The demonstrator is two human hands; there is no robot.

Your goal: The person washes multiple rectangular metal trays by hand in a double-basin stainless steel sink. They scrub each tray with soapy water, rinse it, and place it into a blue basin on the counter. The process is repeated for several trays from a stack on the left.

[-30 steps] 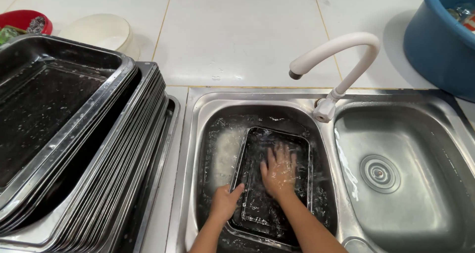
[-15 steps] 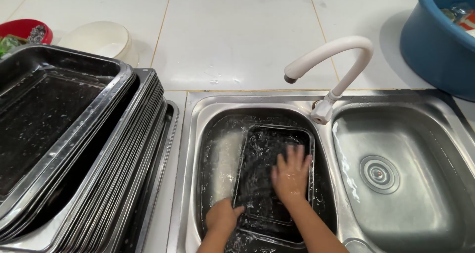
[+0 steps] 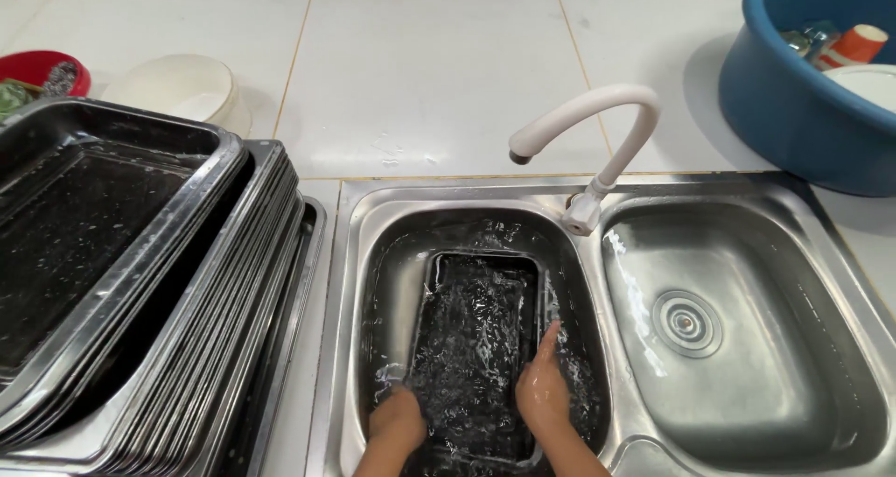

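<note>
Both hands grip the near edges of a black rectangular tray [image 3: 474,346] in water: left hand [image 3: 397,421] curled, right hand [image 3: 543,393] fingers extended. Steel left basin [image 3: 369,253] fits tight around it.

Both hands in water-filled left sink basin [image 3: 373,253]: left hand [image 3: 399,421] and right hand [image 3: 541,393] grip opposite edges of submerged dark tray [image 3: 471,346]; stacked metal trays [image 3: 140,281] alongside on left

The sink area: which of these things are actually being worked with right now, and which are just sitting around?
In use: dark tray in the water-filled left basin, left hand, right hand.

Sitting around: stacked metal trays, white tap, right basin, blue tub, white bowl, red bowl.
</note>
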